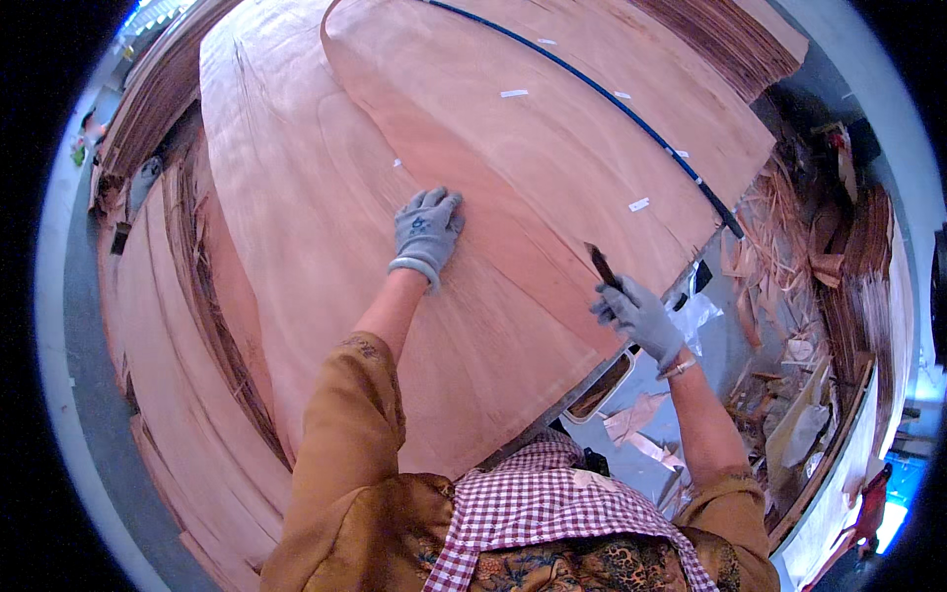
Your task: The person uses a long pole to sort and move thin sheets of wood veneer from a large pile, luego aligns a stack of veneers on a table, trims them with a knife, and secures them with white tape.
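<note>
My left hand (pixel 428 233), in a grey work glove, presses on a large pinkish wood veneer sheet (pixel 326 266) near the middle of the stack. Its fingers lie on the wood and hold nothing. In my right hand (pixel 641 318), also gloved, is a knife (pixel 603 266) with a dark, pointed blade, its tip raised toward the upper left. Beside the left hand runs a redder, tapering strip of veneer (pixel 483 197) between two paler sheets. The right hand is near the sheets' right front edge.
A dark blue tube (pixel 592 81) curves across the veneer, among small white labels (pixel 639 204). More veneer stacks stand at left (pixel 187 385) and right (pixel 868 286). Torn veneer scraps (pixel 774 232) litter the floor at right. A checked apron (pixel 552 503) covers my front.
</note>
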A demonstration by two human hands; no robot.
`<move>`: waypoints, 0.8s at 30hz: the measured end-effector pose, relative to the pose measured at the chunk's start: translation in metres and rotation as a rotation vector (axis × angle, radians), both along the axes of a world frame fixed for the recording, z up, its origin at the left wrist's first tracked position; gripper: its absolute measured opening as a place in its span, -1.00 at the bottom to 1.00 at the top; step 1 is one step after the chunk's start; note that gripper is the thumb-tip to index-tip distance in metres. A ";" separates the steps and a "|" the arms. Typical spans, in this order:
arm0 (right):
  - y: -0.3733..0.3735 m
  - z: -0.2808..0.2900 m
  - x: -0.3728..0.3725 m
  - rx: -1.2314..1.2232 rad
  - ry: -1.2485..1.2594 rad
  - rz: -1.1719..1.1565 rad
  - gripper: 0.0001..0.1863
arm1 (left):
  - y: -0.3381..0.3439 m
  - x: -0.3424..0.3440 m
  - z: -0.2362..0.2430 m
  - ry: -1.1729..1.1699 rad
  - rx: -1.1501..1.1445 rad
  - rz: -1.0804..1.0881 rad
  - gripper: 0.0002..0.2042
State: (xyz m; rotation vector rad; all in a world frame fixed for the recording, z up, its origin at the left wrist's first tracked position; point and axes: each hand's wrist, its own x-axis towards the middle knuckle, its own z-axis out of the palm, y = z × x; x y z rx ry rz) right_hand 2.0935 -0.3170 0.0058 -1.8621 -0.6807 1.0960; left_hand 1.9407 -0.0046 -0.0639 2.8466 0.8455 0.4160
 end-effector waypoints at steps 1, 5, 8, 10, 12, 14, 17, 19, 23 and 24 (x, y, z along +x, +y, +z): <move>0.016 0.007 0.002 -0.077 -0.077 0.066 -0.70 | -0.001 0.003 0.008 0.009 -0.041 0.005 -0.64; 0.096 0.006 -0.005 -0.358 -0.266 0.323 -0.68 | 0.003 0.006 0.013 0.060 -0.096 0.020 -0.57; 0.152 -0.016 -0.015 -0.360 -0.546 0.445 -0.71 | 0.005 0.007 0.013 0.099 -0.101 0.037 -0.55; 0.181 -0.016 -0.023 -0.376 -0.727 0.481 -0.72 | 0.006 0.007 0.013 0.109 -0.119 0.047 -0.55; 0.194 -0.028 -0.024 -0.408 -0.777 0.496 -0.72 | 0.006 0.010 0.012 0.103 -0.140 0.041 -0.55; 0.195 -0.031 -0.028 -0.445 -0.800 0.518 -0.71 | 0.004 0.010 0.014 0.126 -0.117 0.054 -0.55; 0.178 -0.030 -0.041 -0.479 -0.792 0.562 -0.72 | 0.006 0.010 0.004 0.117 -0.101 0.088 -0.52; 0.155 -0.030 -0.041 -0.477 -0.780 0.601 -0.73 | -0.002 0.012 0.002 0.113 -0.109 0.130 -0.45; 0.095 -0.034 -0.032 -0.467 -0.786 0.653 -0.77 | -0.024 0.025 0.016 0.179 -0.134 0.213 -0.23; 0.079 -0.031 -0.032 -0.454 -0.770 0.660 -0.77 | -0.027 0.025 0.017 0.210 -0.139 0.228 -0.18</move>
